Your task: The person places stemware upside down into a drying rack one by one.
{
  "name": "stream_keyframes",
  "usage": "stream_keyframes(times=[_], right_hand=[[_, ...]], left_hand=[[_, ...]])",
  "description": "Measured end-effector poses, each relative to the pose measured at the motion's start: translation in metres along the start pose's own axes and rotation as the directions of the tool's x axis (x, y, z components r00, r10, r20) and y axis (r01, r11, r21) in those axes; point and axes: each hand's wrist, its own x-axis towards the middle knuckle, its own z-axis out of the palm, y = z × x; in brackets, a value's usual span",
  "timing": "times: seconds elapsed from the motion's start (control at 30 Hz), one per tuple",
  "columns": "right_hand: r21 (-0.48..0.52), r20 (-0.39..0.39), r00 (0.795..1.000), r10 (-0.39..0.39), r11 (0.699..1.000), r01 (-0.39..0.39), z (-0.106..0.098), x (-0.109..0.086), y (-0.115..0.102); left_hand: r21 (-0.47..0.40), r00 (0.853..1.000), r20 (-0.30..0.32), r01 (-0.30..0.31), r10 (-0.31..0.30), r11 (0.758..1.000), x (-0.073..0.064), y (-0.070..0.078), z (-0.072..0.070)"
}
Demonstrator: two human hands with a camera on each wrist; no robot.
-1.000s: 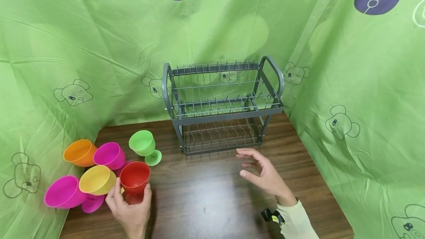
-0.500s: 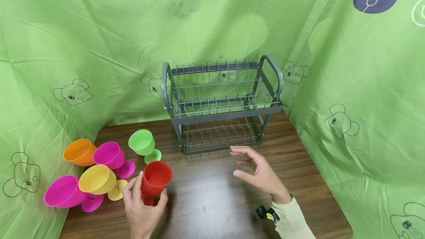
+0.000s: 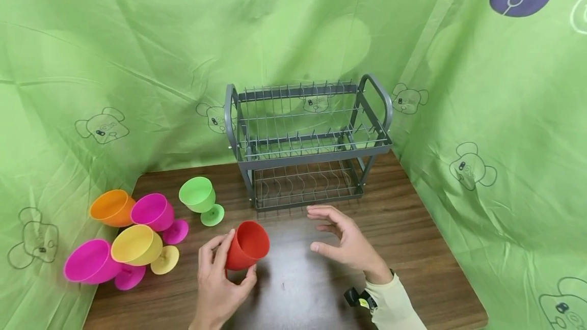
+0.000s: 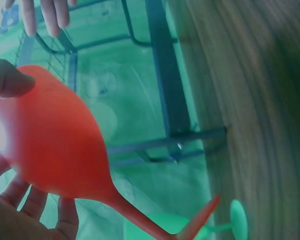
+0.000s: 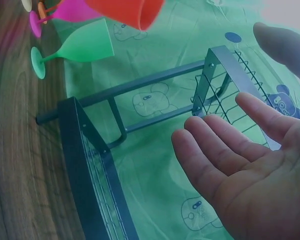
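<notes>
My left hand (image 3: 224, 279) grips a red goblet (image 3: 249, 243) round its bowl, thumb on one side and fingers on the other. In the left wrist view the goblet's bowl (image 4: 65, 135), stem and foot show, and the foot hangs off the table, tilted. My right hand (image 3: 344, 243) is held over the table to the right of the goblet, fingers spread and slightly bent, holding nothing. The right wrist view shows its palm (image 5: 260, 185) turned up in front of a grey two-tier dish rack (image 3: 312, 156), which stands behind both hands.
On the left stand a light green goblet (image 3: 197, 195), an orange one (image 3: 112, 209), a yellow one (image 3: 137, 246) and two magenta ones, the nearer magenta goblet (image 3: 91, 263) at the table's left edge. Green printed cloth (image 3: 160, 39) walls the wooden table (image 3: 403, 218) on three sides.
My left hand has carried the red goblet rightward, away from the other goblets, and its bowl has tipped to the right. My right hand has drifted a little left.
</notes>
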Motion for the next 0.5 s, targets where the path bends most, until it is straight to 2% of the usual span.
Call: stream_keyframes(times=[0.17, 0.33, 0.5], right_hand=[[-0.014, 0.015, 1.0, -0.002, 1.0, 0.002, 0.005, 0.001, 0.001], [-0.016, 0.026, 1.0, -0.003, 1.0, 0.004, 0.011, 0.001, 0.0], [-0.013, 0.057, 0.998, 0.0, 1.0, 0.0, 0.019, 0.003, 0.001]], left_hand=[[0.045, 0.992, 0.122, -0.035, 0.029, 0.998, 0.008, 0.015, 0.001], [0.054, 0.965, 0.258, -0.065, 0.049, 0.996, 0.013, 0.026, 0.001], [0.053, 0.94, 0.332, -0.094, 0.071, 0.994, 0.016, 0.034, 0.004]])
